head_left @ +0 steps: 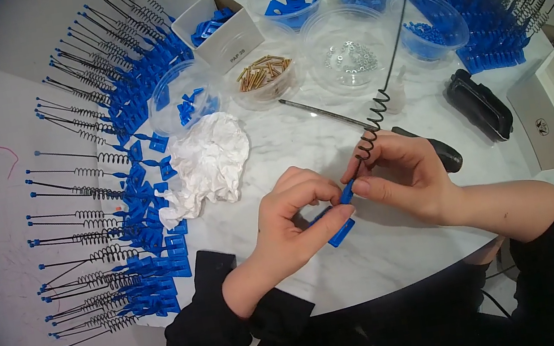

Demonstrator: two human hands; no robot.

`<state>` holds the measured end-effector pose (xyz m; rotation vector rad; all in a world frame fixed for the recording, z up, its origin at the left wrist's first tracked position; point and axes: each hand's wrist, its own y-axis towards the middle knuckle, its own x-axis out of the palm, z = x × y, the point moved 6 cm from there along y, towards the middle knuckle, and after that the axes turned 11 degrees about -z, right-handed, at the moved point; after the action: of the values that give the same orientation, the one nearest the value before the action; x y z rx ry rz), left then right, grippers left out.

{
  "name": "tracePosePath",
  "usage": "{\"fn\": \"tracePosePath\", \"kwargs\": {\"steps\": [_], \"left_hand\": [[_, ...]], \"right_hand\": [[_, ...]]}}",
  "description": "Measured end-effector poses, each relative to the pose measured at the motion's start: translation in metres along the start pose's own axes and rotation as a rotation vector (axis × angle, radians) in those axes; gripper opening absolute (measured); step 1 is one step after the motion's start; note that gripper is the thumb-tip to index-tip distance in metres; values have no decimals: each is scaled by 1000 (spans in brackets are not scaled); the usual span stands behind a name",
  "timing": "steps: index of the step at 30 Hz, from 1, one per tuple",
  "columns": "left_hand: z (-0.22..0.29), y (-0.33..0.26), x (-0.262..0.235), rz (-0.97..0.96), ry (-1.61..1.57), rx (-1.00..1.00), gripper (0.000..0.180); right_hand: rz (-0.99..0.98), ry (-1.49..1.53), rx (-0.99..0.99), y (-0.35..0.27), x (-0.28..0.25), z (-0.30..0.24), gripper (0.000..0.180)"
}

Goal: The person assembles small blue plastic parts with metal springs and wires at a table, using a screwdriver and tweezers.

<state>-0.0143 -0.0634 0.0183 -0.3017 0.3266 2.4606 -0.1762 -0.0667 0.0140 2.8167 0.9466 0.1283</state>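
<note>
White marble counter (pixel 391 242) ringed with blue parts; left hand (pixel 293 225) pinched shut on blue bracket (pixel 340 233) near the front edge; right hand (pixel 402 177) clamped on black coiled spring rod (pixel 376 116), seated in bracket.

Left hand (pixel 295 217) pinches a blue plastic bracket (pixel 340 232). Right hand (pixel 402 174) holds a black coiled-spring rod (pixel 374 116) at its blue end, touching the bracket. Crumpled white tissue (pixel 206 166) lies nearby on the marble table (pixel 393 256).
</note>
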Motion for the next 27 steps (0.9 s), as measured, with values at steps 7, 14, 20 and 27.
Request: {"fn": "tracePosePath", "kwargs": {"steps": [7, 14, 20, 27], "left_hand": [[4, -1, -2, 57, 65, 27, 10], [14, -1, -4, 91, 197, 93, 12], [23, -1, -4, 103, 335, 144, 12], [23, -2, -4, 105, 331, 145, 13]], "right_hand": [[-34, -14, -4, 0, 0, 1, 11], [18, -37, -14, 2, 2, -3, 13], [6, -136, -33, 2, 1, -4, 14], [-13, -94, -32, 2, 3, -5, 12]]}}
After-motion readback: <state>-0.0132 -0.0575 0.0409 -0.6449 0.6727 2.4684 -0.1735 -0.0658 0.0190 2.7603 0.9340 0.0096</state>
